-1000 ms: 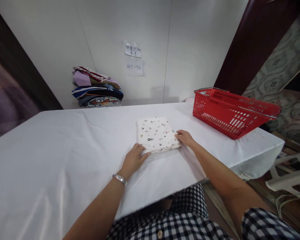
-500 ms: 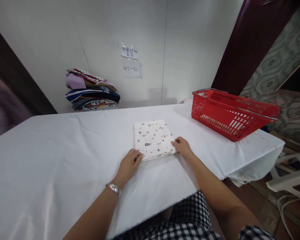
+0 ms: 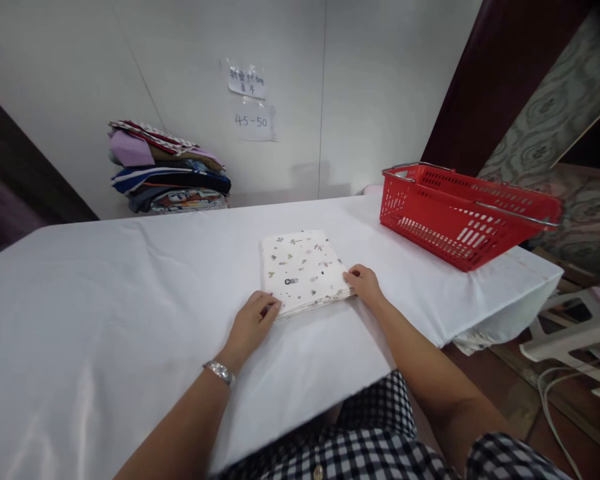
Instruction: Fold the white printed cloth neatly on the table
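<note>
A folded white cloth (image 3: 304, 270) with small printed plants and figures lies flat on the white-covered table (image 3: 150, 333) in front of me. Its layers show along the near edge. My left hand (image 3: 256, 319), with a silver bracelet at the wrist, pinches the near left corner between thumb and fingers. At the near right corner, my right hand (image 3: 364, 283) has its fingers closed on the cloth's edge.
To the right on the table stands a red plastic basket (image 3: 430, 217) with metal handles. A pile of folded fabrics (image 3: 173, 175) sits by the wall at back left. Paper signs (image 3: 253, 120) hang on the wall. A white stool (image 3: 575, 340) stands at the right.
My view has shifted slightly, so the scene sits a little higher and further left. Both hands stay at the same corners of the folded cloth.
</note>
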A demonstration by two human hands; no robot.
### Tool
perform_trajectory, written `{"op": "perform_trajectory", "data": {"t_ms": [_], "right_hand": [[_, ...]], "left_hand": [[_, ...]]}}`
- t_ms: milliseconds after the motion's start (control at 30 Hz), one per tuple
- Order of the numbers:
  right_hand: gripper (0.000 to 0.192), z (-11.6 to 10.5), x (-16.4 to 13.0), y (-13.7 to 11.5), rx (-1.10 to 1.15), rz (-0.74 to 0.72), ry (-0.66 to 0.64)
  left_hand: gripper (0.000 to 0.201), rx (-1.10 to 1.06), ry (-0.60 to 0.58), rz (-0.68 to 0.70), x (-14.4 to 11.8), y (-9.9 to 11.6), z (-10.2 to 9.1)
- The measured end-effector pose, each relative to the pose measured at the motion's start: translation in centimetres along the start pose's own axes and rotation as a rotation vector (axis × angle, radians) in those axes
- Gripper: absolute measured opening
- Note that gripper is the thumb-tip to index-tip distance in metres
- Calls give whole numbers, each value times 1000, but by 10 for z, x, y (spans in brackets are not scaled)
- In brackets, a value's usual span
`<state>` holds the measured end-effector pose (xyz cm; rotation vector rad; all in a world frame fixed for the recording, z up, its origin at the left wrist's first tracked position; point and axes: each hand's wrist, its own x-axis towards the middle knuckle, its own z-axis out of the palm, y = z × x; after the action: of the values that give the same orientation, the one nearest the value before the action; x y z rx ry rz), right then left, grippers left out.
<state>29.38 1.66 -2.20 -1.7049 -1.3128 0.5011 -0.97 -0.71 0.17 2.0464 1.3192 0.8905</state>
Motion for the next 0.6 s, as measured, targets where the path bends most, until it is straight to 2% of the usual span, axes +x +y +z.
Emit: {"op": "perform_trajectory", "data": {"t_ms": [167, 400, 600], "right_hand": [[24, -2, -1, 1, 33, -1, -26], [44, -11, -10, -3, 34, 30, -69], [46, -16, -13, -1, 127, 69, -152]], "left_hand": [[23, 10, 1, 15, 0, 1, 0], [23, 17, 2, 3, 0, -1, 0], [23, 25, -12, 0, 0, 1, -1]]}}
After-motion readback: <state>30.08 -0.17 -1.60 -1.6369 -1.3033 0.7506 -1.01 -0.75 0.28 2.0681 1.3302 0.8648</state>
